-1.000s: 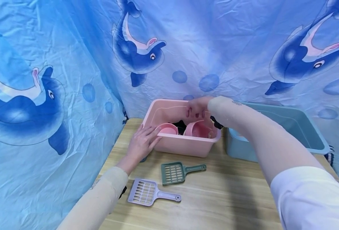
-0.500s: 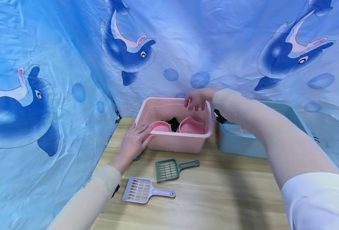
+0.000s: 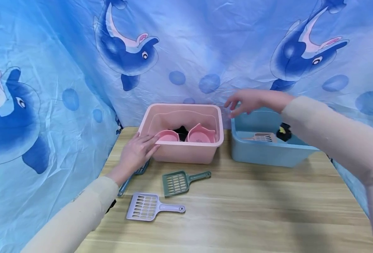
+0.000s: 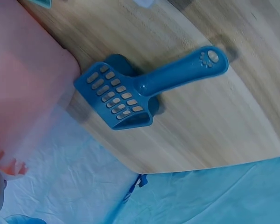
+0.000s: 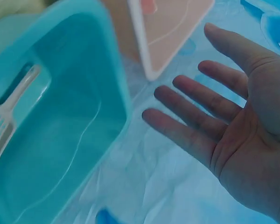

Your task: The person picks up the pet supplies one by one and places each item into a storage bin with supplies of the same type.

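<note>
Woodgrain (image 3: 237,211) supports a rounded, pale pink tub (image 3: 183,153), left hand (image 3: 135,151) relaxed on its rim, right hand (image 3: 249,101) splayed.

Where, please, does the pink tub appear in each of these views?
Head: the pink tub is at the centre.
Left wrist: the pink tub is at the upper left, cut off.
Right wrist: the pink tub is at the top, just right of centre, cut off.
Shared landmark: the blue backdrop.

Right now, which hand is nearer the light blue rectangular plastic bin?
Right. Your right hand is near the back left corner of the blue bin; your left hand is farther off, on the pink rectangular plastic bin.
</note>
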Demonstrator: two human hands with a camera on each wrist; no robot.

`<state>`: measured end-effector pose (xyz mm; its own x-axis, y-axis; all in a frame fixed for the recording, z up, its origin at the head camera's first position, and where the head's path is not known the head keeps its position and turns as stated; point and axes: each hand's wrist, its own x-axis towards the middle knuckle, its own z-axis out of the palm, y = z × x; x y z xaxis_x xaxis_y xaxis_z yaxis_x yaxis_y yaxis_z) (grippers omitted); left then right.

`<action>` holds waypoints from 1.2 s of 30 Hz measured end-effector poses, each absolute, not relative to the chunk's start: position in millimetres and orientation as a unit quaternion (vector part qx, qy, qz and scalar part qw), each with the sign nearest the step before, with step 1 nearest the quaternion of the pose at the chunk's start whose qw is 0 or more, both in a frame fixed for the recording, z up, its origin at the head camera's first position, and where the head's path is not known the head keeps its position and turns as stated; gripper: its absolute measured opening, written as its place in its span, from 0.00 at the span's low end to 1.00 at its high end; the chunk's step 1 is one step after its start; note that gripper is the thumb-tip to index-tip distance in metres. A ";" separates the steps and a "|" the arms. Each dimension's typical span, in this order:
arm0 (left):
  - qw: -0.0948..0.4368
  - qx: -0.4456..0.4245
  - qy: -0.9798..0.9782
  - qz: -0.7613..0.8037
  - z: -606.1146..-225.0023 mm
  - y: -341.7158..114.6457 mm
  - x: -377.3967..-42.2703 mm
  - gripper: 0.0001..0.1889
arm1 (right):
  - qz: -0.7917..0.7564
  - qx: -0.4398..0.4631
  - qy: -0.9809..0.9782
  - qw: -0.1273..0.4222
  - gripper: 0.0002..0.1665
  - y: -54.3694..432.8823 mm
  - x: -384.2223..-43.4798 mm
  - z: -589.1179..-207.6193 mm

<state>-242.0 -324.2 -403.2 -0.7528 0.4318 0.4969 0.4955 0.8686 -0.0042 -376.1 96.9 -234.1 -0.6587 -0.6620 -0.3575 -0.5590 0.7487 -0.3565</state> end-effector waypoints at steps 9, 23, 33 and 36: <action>0.238 -0.245 -0.938 -0.063 -398.8 -330.9 -238.1 0.25 | -0.068 -0.322 0.934 0.138 0.38 173.3 -333.1 -227.7; 0.222 -0.249 -0.941 -0.055 -394.4 -333.7 -240.5 0.26 | -0.061 -0.244 0.964 0.083 0.44 247.6 -293.1 -270.4; 0.165 -0.249 -0.952 -0.060 -379.2 -328.1 -242.3 0.27 | -0.073 -0.221 0.972 -0.029 0.42 297.6 -253.4 -319.2; 0.169 -0.251 -0.950 -0.070 -371.6 -328.2 -244.8 0.29 | -0.089 -0.214 0.969 -0.085 0.42 310.2 -239.9 -337.5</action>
